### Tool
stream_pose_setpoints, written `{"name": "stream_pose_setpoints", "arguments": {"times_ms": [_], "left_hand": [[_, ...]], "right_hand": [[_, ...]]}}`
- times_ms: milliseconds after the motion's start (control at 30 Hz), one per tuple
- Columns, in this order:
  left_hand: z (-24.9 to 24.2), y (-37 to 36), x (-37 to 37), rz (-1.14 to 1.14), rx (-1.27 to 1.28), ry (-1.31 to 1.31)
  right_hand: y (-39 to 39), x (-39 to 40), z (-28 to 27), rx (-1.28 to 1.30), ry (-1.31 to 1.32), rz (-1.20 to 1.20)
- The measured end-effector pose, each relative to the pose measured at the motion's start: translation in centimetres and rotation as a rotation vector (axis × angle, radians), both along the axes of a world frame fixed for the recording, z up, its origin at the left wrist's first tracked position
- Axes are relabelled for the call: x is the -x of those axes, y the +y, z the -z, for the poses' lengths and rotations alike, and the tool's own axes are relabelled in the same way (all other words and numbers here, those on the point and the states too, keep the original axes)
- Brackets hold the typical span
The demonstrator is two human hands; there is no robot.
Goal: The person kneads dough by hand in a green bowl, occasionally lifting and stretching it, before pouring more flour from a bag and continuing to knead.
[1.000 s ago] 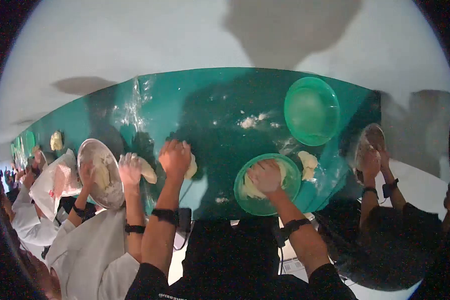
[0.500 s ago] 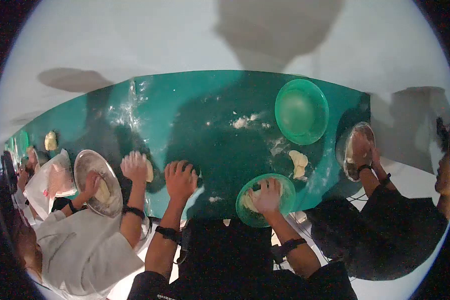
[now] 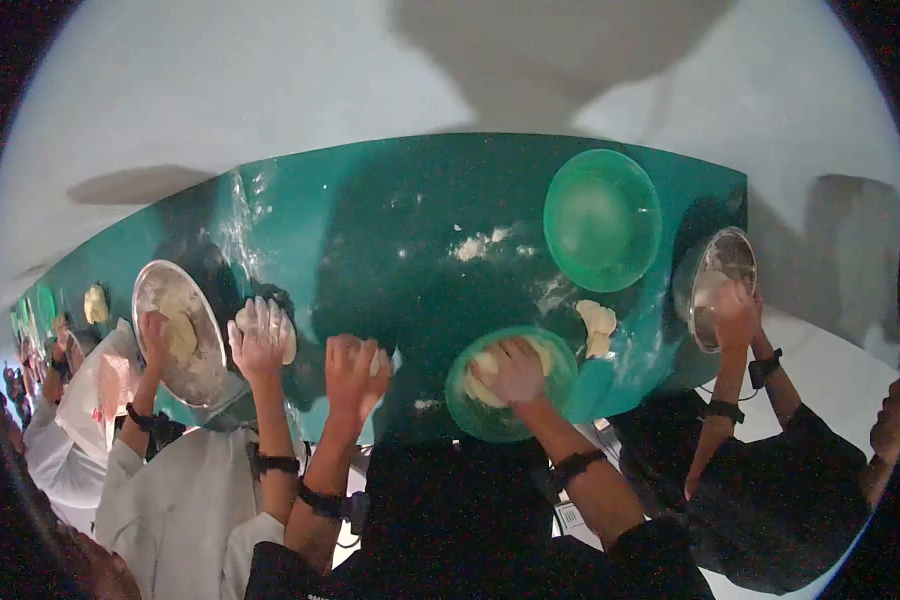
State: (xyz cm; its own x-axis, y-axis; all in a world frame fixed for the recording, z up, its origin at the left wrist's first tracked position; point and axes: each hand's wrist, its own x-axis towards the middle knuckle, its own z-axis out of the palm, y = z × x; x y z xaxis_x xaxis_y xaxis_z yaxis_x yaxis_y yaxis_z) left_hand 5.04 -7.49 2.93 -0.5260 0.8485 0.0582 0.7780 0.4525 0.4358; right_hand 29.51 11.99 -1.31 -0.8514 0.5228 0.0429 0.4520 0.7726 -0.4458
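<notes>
My right hand [image 3: 515, 372] reaches into a translucent green bowl [image 3: 562, 405] near the table's front edge. Its fingers curl over pale dough [image 3: 484, 388], which it partly covers. My left hand [image 3: 354, 378] rests on the green tabletop left of that bowl. Its fingers are curled in, and what may be under them is hidden. A loose lump of dough [image 3: 597, 327] lies on the table, right of and beyond the bowl.
Further back stands a larger green bowl [image 3: 604, 222]. Scattered flour [image 3: 475, 245] marks the green table [image 3: 420, 300]. On the left, a co-worker's hands are at a metal bowl [image 3: 202, 350] and dough [image 3: 283, 338]; another person on the right handles a metal bowl [image 3: 708, 330].
My left hand's fingers have curled in from a flatter spread. My right hand and the small green bowl have shifted slightly left and up in view. The left co-worker's bowl tilts more.
</notes>
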Motion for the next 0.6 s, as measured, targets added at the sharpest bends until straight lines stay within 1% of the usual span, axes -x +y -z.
{"name": "stream_pose_setpoints", "arguments": {"times_ms": [33, 100, 167, 200, 300, 400, 500, 600], "left_hand": [[-0.9, 1.3, 0.1, -0.021, -0.058, 0.007], [-0.6, 3.6, 0.2, -0.011, -0.158, 0.111], [-1.1, 3.9, -0.5, -0.042, -0.113, 0.118], [-1.4, 3.5, -0.8, -0.048, -0.088, 0.117], [-0.8, -0.6, -2.4, -0.056, 0.011, 0.134], [1.5, -1.8, -2.0, 0.059, -0.058, 0.097], [4.6, -2.6, -2.5, 0.027, -0.189, 0.166], [5.0, -1.1, -1.9, 0.025, -0.184, 0.272]], "right_hand": [[0.5, 2.3, -0.5, -0.021, 0.008, -0.034], [1.8, 6.3, -2.8, -0.071, 0.025, -0.098], [2.9, 7.5, -3.7, -0.007, 0.011, -0.068], [3.1, 7.7, -4.2, 0.028, 0.001, -0.044], [4.1, 7.7, -8.3, 0.306, -0.242, -0.064], [1.1, 5.3, -2.8, 0.077, -0.190, 0.178], [-0.8, 4.4, -3.9, -0.221, -0.140, 0.068], [-2.0, 1.1, 0.3, -0.080, -0.036, -0.205]]}}
